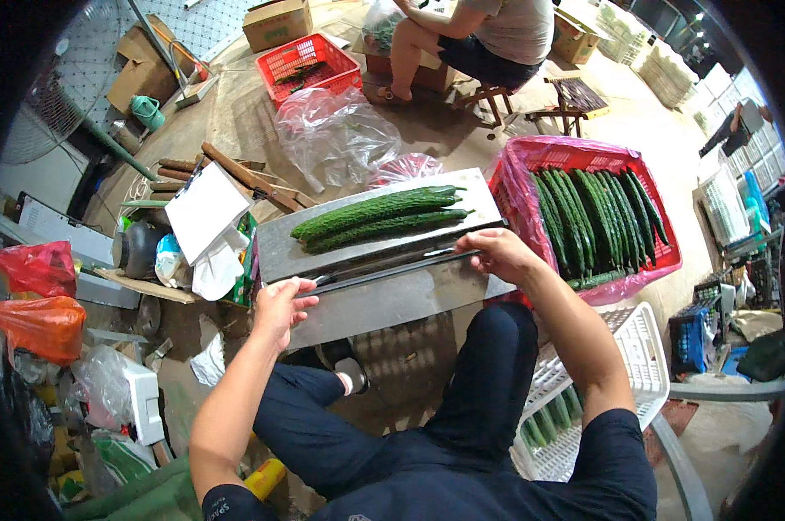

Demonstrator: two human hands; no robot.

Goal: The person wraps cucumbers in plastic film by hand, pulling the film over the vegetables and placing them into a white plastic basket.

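Note:
Two long bumpy cucumbers (376, 215), possibly with another beneath, lie side by side on a grey metal-topped bench (278, 251) before me. My left hand (281, 309) is at the near left of this bench, thumb and forefinger close together. At the near right, my right hand (496, 253) has its thumb and fingertips pinched. Between them runs a dark strip (386, 273) along the bench's front, with shiny glints near both hands. Whether the fingers hold a thin clear film there cannot be made out. A lower metal plate (373, 317) extends towards my knees.
Right of the bench, a red crate (672, 254) lined with pink plastic holds rows of cucumbers. A white crate (653, 365) with cucumbers stands by my right leg. A clipboard (208, 211) tops clutter at left. Beyond are plastic bags (337, 130) and a seated person (496, 32).

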